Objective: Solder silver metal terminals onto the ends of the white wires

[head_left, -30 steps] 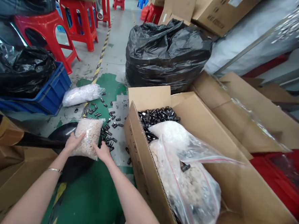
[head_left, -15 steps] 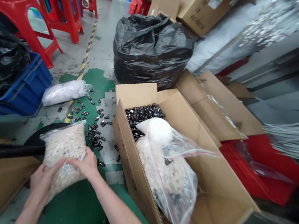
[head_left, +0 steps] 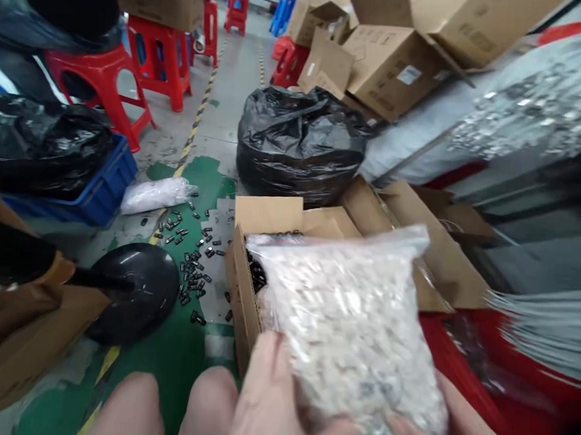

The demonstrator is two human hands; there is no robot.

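A clear zip bag of small whitish parts (head_left: 349, 306) is held up close, over an open cardboard box (head_left: 243, 300). Along its lower left side my left hand (head_left: 279, 400) is closed on it, thumb across the front. My right hand (head_left: 459, 425) grips the lower right corner, its thumb also on the front. Behind the bag, the box's inside is mostly hidden; a few small black parts (head_left: 256, 274) show at its left end.
Small black pieces (head_left: 193, 277) lie scattered on the floor beside a round black base (head_left: 138, 293). A black plastic bag (head_left: 299, 146) stands behind the box. Left are a blue crate (head_left: 95, 192) and a red stool (head_left: 102, 81); right is a red bin (head_left: 483, 360).
Both hands have carried the bag of whitish parts from the left, over the floor, to the right above the box. The view has shifted, and a person now shows at the upper left.
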